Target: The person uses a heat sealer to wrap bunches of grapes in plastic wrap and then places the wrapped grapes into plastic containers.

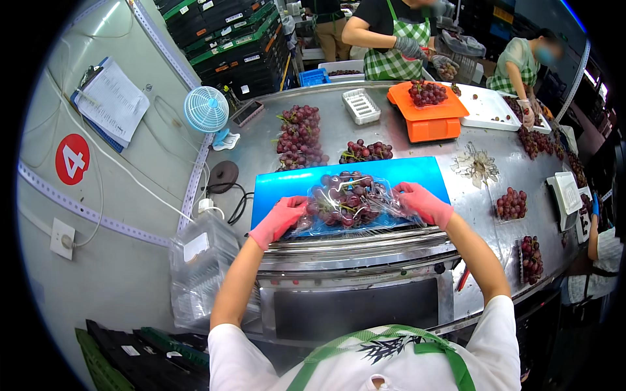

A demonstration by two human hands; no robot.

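Observation:
A bunch of red grapes (pixel 346 200) lies under clear plastic film (pixel 323 226) on the blue top (pixel 293 181) of a wrapping machine. My left hand (pixel 282 218), in a pink glove, grips the film at the left side of the grapes. At their right side my right hand (pixel 424 203), gloved in pink too, holds gathered film. Whether a tray sits under this bunch I cannot tell. Metal rollers (pixel 362 244) run along the near edge of the blue top. Just behind it lie another grape bunch (pixel 367 152) and a larger pile of grapes (pixel 299 134).
An orange scale (pixel 430 115) bears grapes; a white plastic tray (pixel 361 106) stands left of it. Packed grapes (pixel 511 204) lie at right. A small fan (pixel 207 110), a phone (pixel 248 113) and clear containers (pixel 205 273) are at left. Co-workers (pixel 396 44) stand across the table.

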